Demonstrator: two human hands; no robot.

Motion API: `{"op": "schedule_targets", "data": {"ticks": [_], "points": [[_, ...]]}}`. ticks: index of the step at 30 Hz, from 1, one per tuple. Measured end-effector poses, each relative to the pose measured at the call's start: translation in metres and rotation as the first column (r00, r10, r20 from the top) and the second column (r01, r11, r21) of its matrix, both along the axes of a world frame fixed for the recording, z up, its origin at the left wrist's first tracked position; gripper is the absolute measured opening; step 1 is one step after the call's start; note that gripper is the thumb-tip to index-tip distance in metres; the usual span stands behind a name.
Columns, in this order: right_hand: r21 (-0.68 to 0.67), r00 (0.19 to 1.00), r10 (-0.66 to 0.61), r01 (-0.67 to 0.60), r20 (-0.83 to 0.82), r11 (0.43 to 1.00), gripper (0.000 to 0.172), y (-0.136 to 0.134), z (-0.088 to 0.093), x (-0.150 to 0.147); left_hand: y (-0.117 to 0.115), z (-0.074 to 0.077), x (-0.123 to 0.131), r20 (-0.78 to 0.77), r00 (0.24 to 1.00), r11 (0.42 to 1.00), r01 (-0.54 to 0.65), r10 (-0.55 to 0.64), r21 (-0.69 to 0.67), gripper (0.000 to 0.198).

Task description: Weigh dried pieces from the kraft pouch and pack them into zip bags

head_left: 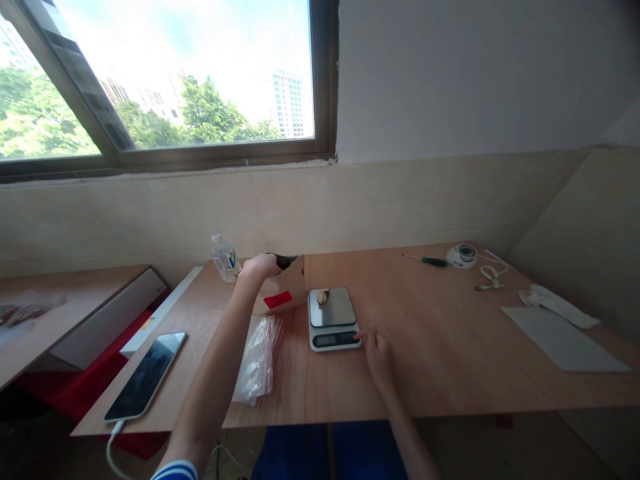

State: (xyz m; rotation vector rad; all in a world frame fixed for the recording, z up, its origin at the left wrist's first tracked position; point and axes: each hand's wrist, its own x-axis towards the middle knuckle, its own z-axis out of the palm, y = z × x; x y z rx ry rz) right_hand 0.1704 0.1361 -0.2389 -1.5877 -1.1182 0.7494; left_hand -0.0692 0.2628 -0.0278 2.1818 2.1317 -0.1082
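A small kitchen scale [333,319] sits mid-table with a small pale item [323,297] on its steel plate. My right hand [379,353] rests just right of the scale, a finger stretched toward its front corner by the display. My left hand [260,267] reaches to the top of a brown paper bag [285,290] with a red label; its fingers curl over the bag's open mouth. A stack of clear zip bags [259,360] lies below my left forearm.
A water bottle [224,258] stands behind the bag. A phone [147,375] on a cable lies at the left edge. At the far right are a screwdriver [429,261], a round white device [461,255], white cable and paper sheets [563,337]. Wall behind.
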Motion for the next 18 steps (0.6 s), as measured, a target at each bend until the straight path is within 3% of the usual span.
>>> {"op": "schedule_targets", "data": {"ticks": [12,18], "points": [[-0.03,0.998,0.006,-0.004,0.059,1.0,0.071,0.0018,-0.0024,-0.0002,-0.0015,0.0039,-0.005,0.02,0.989,0.982,0.15,-0.149,-0.115,0.032],[-0.028,0.999,-0.007,0.008,0.044,1.0,0.069,0.0026,-0.0031,-0.0003,0.0043,0.0053,-0.0093,0.044,0.979,0.973,0.205,-0.201,-0.102,0.029]]}}
